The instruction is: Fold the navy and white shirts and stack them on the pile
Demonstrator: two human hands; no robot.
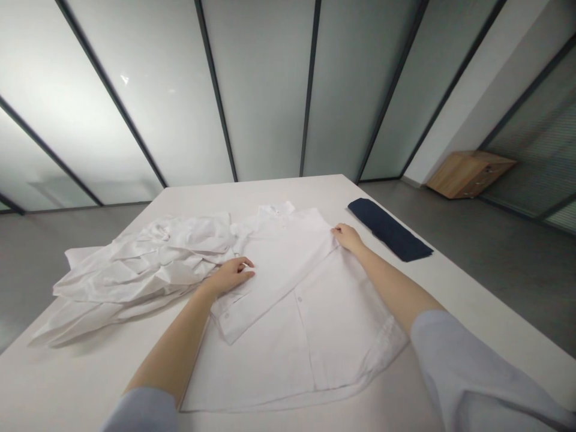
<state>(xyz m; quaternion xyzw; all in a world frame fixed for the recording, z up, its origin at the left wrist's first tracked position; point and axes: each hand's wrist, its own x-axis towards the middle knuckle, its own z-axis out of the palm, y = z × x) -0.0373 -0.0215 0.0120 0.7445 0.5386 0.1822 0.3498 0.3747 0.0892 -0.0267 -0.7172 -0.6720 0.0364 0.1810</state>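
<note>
Frosted glass panels (265,90) back a white table (270,191), where a white shirt (265,372) lies spread, one sleeve (265,294) slanting across its front.

The right hand (348,237) pinches cloth at the shirt's shoulder; the left hand (229,275) is at the opposite edge, thumb and fingers parted — whether it touches fabric is hard to tell. The step in hand appears to be folding the sleeve inward; the next move seems to call for a steady hold and smoothing. Rumpled white cloth (157,258) lies at left, a folded dark-blue cloth (389,231) at right. Beyond stands a wooden cabinet (468,174) — its contents hidden from view.
</note>
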